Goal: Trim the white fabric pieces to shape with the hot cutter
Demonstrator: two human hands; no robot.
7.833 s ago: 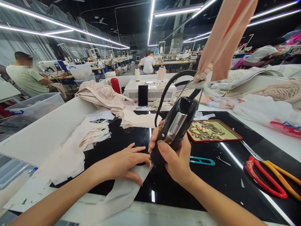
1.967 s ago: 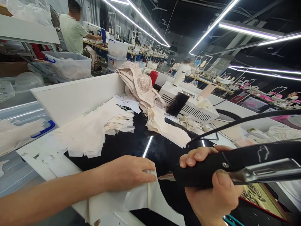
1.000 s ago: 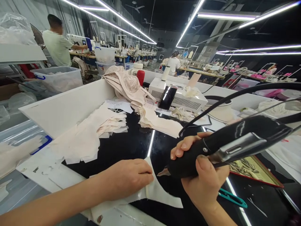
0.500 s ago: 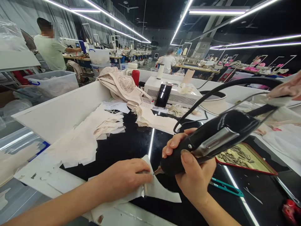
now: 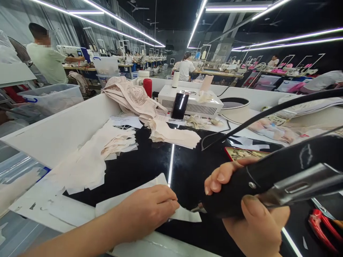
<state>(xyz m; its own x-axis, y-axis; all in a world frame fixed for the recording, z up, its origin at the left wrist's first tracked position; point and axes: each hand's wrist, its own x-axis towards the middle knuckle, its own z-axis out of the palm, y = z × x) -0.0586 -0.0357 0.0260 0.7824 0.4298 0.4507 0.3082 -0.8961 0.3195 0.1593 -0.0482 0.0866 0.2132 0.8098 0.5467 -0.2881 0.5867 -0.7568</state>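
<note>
My left hand (image 5: 148, 210) is closed, fingertips together on a pale fabric piece (image 5: 122, 197) lying on the black tabletop (image 5: 139, 167). Part of the fabric runs out to the right from under those fingers. In my right hand (image 5: 258, 225) is a thick black corded handheld tool (image 5: 289, 171) with a long metal lever on its side. Its small metal tip (image 5: 198, 208) is at the right end of the fabric; whether it touches, I cannot tell. My right thumb rests on the body near the lever, with the fingers wrapped around the far side.
Stacked pale cut pieces (image 5: 83, 160) lie left, with another stack (image 5: 171, 134) ahead. Behind stand a phone (image 5: 180, 106) and a white vented box (image 5: 198, 100). A black cable (image 5: 268, 112) arches over the right side. Red-handled scissors (image 5: 321, 225) lie right. Other people work at distant tables.
The black tool and my right hand have moved right and closer, the tip shifting toward the fabric's right end. My left hand has slid slightly right along the fabric.
</note>
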